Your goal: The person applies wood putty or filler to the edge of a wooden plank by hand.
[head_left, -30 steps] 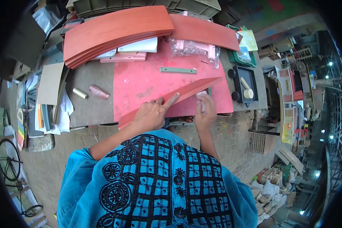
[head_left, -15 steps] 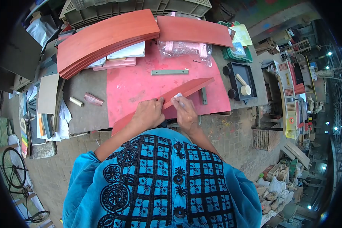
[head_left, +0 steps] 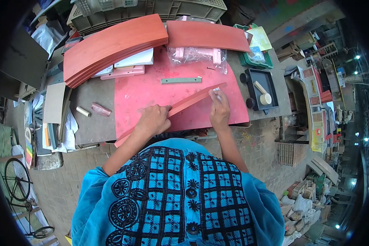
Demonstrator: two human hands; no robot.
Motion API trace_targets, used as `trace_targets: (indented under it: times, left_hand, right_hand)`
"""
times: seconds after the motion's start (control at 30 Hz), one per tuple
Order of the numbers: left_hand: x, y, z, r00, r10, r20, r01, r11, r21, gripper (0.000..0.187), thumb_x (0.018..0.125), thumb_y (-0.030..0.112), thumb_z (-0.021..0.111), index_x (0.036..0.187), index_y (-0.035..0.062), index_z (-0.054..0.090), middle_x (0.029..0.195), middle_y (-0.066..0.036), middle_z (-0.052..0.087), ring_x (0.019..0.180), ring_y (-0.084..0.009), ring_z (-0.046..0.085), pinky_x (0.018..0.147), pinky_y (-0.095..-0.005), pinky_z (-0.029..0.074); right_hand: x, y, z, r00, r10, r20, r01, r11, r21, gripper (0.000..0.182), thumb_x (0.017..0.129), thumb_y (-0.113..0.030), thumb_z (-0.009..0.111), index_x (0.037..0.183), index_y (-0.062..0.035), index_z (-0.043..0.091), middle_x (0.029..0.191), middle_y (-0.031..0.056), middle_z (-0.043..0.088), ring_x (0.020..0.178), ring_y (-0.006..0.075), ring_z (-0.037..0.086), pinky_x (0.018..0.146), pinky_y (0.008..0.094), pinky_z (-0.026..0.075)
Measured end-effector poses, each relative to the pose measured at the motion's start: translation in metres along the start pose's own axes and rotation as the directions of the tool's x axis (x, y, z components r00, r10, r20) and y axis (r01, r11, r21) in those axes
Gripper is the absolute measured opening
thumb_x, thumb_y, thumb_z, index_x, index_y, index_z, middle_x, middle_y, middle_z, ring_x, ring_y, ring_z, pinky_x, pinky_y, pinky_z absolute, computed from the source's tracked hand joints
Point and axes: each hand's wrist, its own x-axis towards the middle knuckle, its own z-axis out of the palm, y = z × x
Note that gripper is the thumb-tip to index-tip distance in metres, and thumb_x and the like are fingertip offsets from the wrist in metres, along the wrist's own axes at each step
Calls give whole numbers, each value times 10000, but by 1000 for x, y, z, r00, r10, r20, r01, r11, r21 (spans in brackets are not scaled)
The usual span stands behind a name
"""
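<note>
A red-painted board point(head_left: 190, 101) stands tilted on its long edge across the pink sheet point(head_left: 139, 92), slanting up to the right. My left hand point(head_left: 153, 119) is closed around the board near its middle. Near its right end, my right hand point(head_left: 220, 110) pinches a small whitish folded piece point(head_left: 216, 89) against the board's upper edge. Its material is too small to tell. Beyond the board lies a grey-green strip point(head_left: 181, 80) with holes at its ends.
Stacked red boards point(head_left: 115, 47) sit at the back left, and another red board point(head_left: 207, 36) rests on plastic-wrapped pink parts. A black tray point(head_left: 268, 84) with a pale cup-shaped item point(head_left: 265, 98) is at right. A beige roll point(head_left: 83, 111) lies at left.
My right hand has slid right along the board's edge with the whitish piece, towards the right end. The board has tipped so its face shows less. My left hand has shifted slightly left.
</note>
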Motion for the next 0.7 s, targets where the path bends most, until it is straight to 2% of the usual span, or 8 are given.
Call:
trace_targets:
  times: [0.07,0.1,0.13,0.2,0.3,0.43,0.5,0.7]
  left_hand:
    - [4,1,2,1000,-8,-6,8,1000,15,387,739,153,537,1073,47,701,813,-276,671,822,-430,673,759,-528,533]
    - [4,1,4,1000,-13,-18,14,1000,20,374,742,158,536,1055,47,707,815,-275,672,827,-429,674,760,-529,533]
    - [5,2,6,999,-21,-29,22,999,24,361,745,163,535,1037,47,713,817,-274,674,831,-428,675,760,-531,532]
    - [5,0,9,998,-14,-60,16,999,37,356,750,169,532,1030,46,716,815,-268,676,822,-429,676,755,-528,532]
    - [0,7,6,998,-48,-37,50,997,52,334,753,171,535,999,36,717,805,-261,676,806,-431,675,744,-521,532]
    - [2,10,5,997,-69,42,66,996,52,429,744,149,515,1122,52,694,811,-275,667,795,-440,664,749,-552,519]
    - [2,11,6,998,-59,29,58,998,34,406,740,144,522,1090,30,693,792,-274,665,767,-439,663,725,-543,521]
    - [-3,10,17,998,-10,-63,10,1000,-7,345,731,134,538,1001,-32,674,720,-259,650,691,-443,650,667,-536,513]
  right_hand:
    - [1,-11,-1,997,17,70,-22,997,71,363,868,61,517,1197,-10,654,1091,183,620,983,348,607,861,420,516]
    - [-4,-22,12,990,-138,28,135,988,78,350,888,56,504,1192,-20,662,1086,184,622,1006,343,610,870,412,518]
    - [-8,-44,12,989,-130,76,115,977,178,326,890,52,520,1168,-19,673,1082,182,624,1005,344,617,878,406,519]
    - [-8,-35,11,993,-112,29,107,986,127,291,875,45,559,1134,-8,681,1075,178,624,980,340,626,865,414,521]
    - [3,15,-9,998,61,-16,-63,990,-122,250,874,20,589,1103,-2,688,1070,174,623,971,335,629,859,419,521]
    - [7,23,-21,989,147,-14,-148,988,-51,221,881,13,599,1083,7,689,1063,179,620,964,328,632,854,413,524]
    - [7,12,-18,987,158,-24,-159,986,-58,209,883,18,603,1073,12,690,1056,182,619,953,328,633,843,409,527]
    - [-6,-23,-9,992,-54,116,41,993,111,248,870,54,568,1077,-12,688,1043,164,632,1006,327,622,886,410,500]
